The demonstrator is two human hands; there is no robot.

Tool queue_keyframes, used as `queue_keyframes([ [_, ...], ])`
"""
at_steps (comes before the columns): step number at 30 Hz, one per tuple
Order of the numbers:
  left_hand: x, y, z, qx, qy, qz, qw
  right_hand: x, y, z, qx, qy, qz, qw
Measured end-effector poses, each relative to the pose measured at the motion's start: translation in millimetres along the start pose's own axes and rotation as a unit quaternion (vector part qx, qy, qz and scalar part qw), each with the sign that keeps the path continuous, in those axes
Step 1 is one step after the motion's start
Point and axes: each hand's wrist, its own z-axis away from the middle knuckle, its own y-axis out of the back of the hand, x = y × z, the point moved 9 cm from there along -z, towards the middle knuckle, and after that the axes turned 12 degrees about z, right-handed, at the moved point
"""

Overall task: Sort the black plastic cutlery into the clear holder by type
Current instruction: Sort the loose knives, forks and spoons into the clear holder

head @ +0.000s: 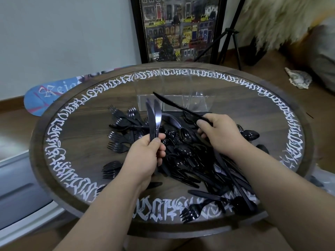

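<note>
A big pile of black plastic cutlery [183,156], forks, spoons and knives mixed, covers the middle of the round wooden table [87,134]. My left hand [146,156] grips a small bunch of black knives [154,120] upright by their handles, blades up. My right hand [221,133] holds a single black knife [174,105] by its handle, blade pointing up and left toward the holder. The clear holder [174,91], with three compartments, stands at the far side of the table behind the pile; its contents are hard to make out.
White lettering rings the table's rim. A framed picture [179,28] and a black tripod [230,38] stand against the wall behind. A skateboard deck [47,95] lies at the left, crumpled paper [299,78] on the floor at the right.
</note>
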Motion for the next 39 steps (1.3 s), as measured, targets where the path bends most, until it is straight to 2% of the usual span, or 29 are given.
queue_keyframes([
  [2,1,-3,2,-0.002,0.005,0.012,1.0,2,-3,4,-0.031,-0.028,-0.112,0.993],
  [6,7,-4,6,0.005,-0.011,0.017,1.0,-4,-19,12,-0.097,-0.052,-0.314,0.943],
  [11,11,-6,8,0.007,-0.021,0.033,0.999,-19,-37,18,-0.131,-0.065,-0.403,0.904],
  [16,6,-9,8,-0.001,-0.027,0.011,1.0,-30,-47,13,-0.091,-0.102,-0.486,0.863],
  [23,2,-20,15,-0.072,-0.02,-0.038,0.996,-43,-58,14,-0.077,-0.133,-0.528,0.835],
  [26,1,-21,17,-0.09,-0.015,-0.058,0.994,-46,-65,16,-0.085,-0.134,-0.509,0.846],
  [31,6,-8,11,-0.052,-0.015,-0.055,0.997,-37,-50,19,-0.031,-0.123,-0.406,0.905],
  [35,10,4,8,-0.007,-0.016,-0.018,1.0,-34,-26,32,0.033,-0.041,-0.225,0.973],
  [37,12,4,7,0.006,-0.011,0.008,1.0,-38,-24,41,0.032,0.001,-0.152,0.988],
  [39,15,3,7,0.01,-0.003,0.057,0.998,-43,-30,50,-0.001,0.037,-0.103,0.994],
])
